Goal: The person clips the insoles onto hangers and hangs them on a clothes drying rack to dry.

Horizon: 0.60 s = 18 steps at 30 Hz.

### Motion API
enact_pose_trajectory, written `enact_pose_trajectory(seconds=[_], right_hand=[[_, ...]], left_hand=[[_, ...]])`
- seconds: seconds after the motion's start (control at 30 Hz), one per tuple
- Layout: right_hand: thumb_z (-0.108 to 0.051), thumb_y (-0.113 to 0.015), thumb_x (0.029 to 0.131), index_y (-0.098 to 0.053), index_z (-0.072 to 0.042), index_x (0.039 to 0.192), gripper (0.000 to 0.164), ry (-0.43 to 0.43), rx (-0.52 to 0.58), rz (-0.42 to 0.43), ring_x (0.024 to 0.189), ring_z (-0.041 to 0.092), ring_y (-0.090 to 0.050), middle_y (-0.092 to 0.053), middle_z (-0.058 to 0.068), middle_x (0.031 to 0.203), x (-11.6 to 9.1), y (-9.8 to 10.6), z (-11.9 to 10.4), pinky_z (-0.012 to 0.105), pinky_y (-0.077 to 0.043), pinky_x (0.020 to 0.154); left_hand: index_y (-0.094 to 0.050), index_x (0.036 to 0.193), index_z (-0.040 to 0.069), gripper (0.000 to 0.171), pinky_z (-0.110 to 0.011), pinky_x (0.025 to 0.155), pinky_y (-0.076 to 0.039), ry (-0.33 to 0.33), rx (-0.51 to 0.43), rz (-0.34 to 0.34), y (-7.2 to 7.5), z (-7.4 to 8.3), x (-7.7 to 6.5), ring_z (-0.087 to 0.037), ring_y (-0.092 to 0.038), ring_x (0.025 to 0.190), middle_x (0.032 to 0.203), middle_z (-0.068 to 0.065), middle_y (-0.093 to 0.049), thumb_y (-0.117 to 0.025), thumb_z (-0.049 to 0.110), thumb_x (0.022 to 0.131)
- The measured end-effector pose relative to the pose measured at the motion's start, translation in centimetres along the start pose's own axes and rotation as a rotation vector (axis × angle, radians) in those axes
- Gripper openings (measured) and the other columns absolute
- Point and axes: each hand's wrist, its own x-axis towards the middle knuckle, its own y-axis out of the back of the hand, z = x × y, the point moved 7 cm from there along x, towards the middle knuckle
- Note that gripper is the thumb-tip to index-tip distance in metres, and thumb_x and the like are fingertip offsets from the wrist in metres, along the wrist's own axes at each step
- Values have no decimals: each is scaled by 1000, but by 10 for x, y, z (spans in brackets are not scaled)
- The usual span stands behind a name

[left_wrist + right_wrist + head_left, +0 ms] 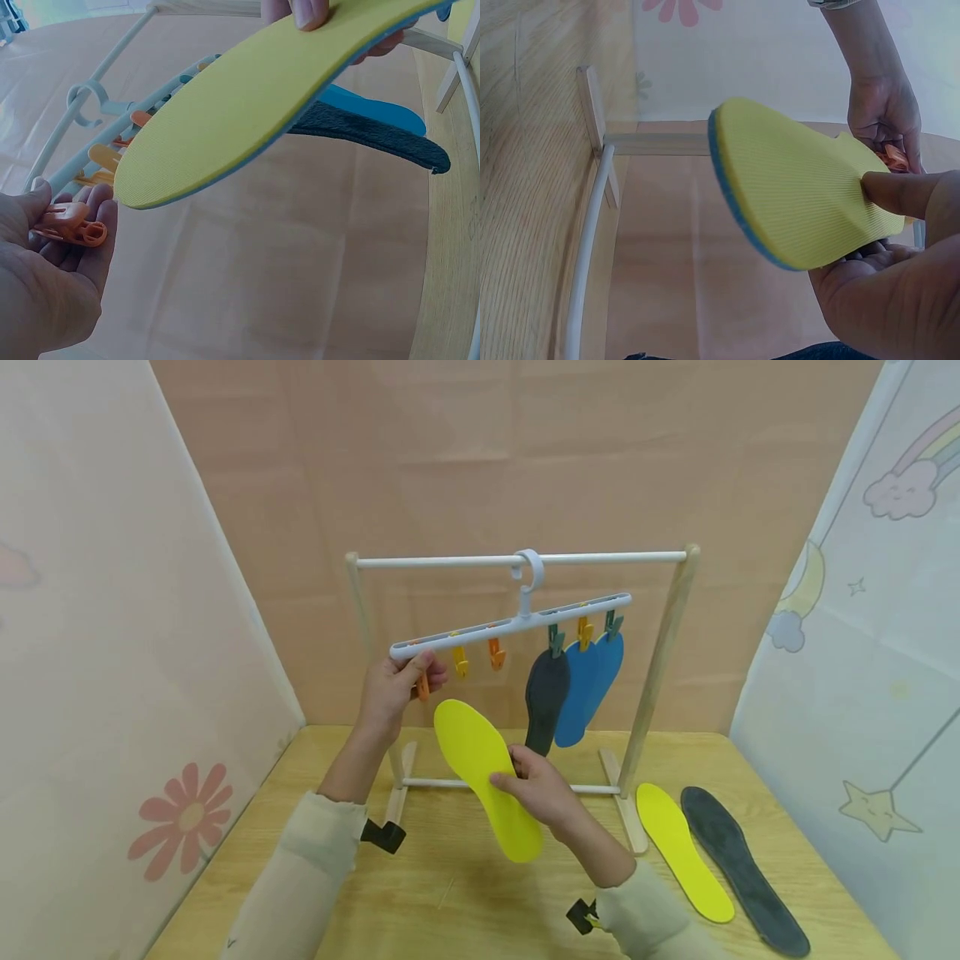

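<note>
My left hand (385, 697) grips an orange clothespin (71, 223) at the left end of a white clip hanger (472, 634), which tilts down on that side. My right hand (546, 792) holds a yellow insole (472, 739) with a blue underside, thumb on the yellow face and fingers behind. The insole's upper end points toward my left hand, just below and right of the clothespin. A yellow clothespin (461, 662) and another orange clothespin (497, 653) hang with nothing in them. On the right half, clothespins hold a dark insole (546, 693) and blue-faced insoles (581, 689).
The hanger hooks over the top bar (435, 562) of a wood-and-white rack standing on a wooden table (360, 893). Another yellow insole (678, 852) and a dark grey insole (742, 868) lie side by side at the table's right. Fabric walls enclose the table's back and sides.
</note>
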Motion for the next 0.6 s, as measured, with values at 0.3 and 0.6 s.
enact_pose_trajectory(seconds=[0.3, 0.6], right_hand=[[-18, -67, 99, -60, -5, 125, 30, 4, 19, -10, 88, 22, -69, -71, 9, 105, 7, -8, -1, 38, -57, 78], [-18, -66, 99, -59, -4, 127, 32, 3, 36, -13, 88, 21, -69, -71, 10, 106, 8, -10, -4, 39, -57, 78]], left_hand=[[-63, 109, -7, 33, -29, 77, -61, 6, -9, 2, 1, -2, -1, -14, -74, 77, 83, 0, -74, -64, 25, 101], [-66, 101, 7, 19, -30, 77, -61, 15, -14, 10, 1, 1, -3, -14, -75, 77, 83, -1, -74, -64, 26, 101]])
